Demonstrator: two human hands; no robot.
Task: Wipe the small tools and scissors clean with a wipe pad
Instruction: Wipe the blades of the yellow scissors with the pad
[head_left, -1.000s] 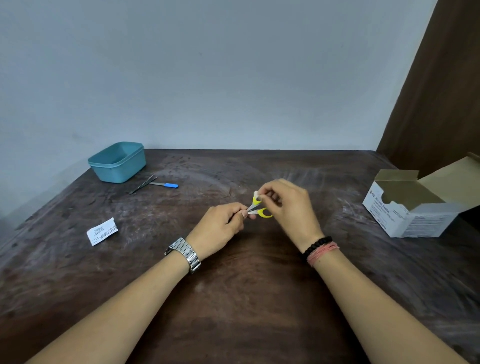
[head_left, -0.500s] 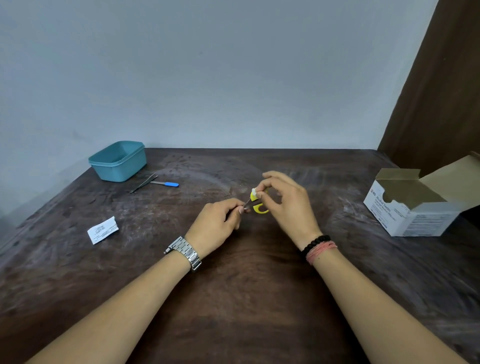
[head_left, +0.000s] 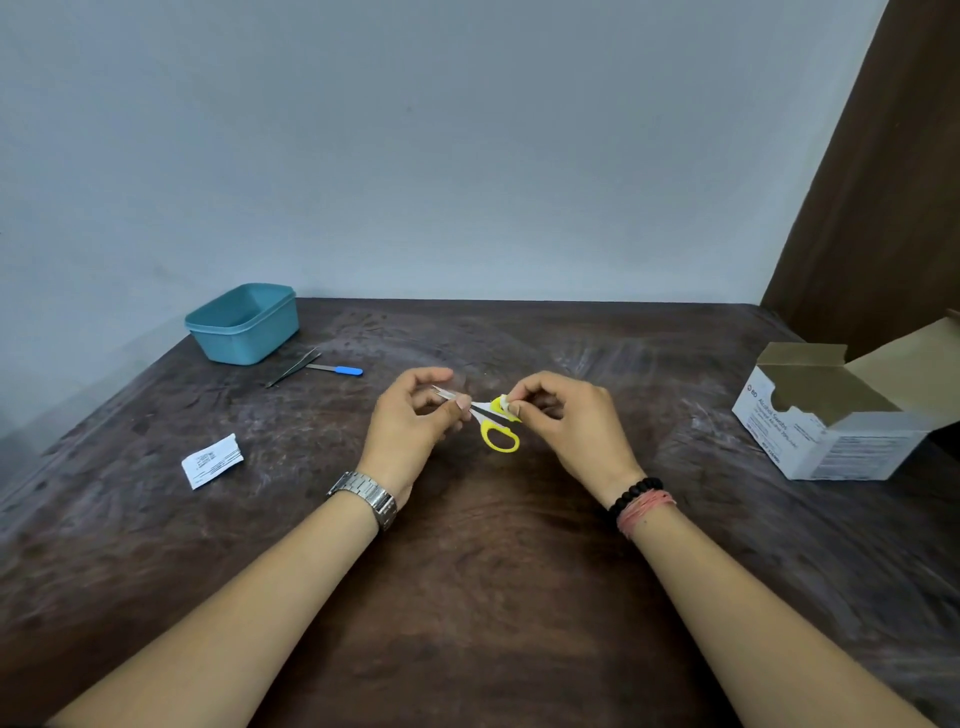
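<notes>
scissors (head_left: 500, 427) swung sideways since before, two hands (left (head_left: 410, 427), right (head_left: 569, 427)) gripping

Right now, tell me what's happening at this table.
A person is cleaning small yellow-handled scissors. The left hand pinches the blades, while the right hand presses a white wipe pad against the upper handle. Tweezers and a blue-handled tool lie beside a teal tub; an open swab box sits right.

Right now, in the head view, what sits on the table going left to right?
Torn wipe wrapper → teal tub → tweezers → blue-handled tool → left hand → yellow-handled scissors → right hand → open swab box.
</notes>
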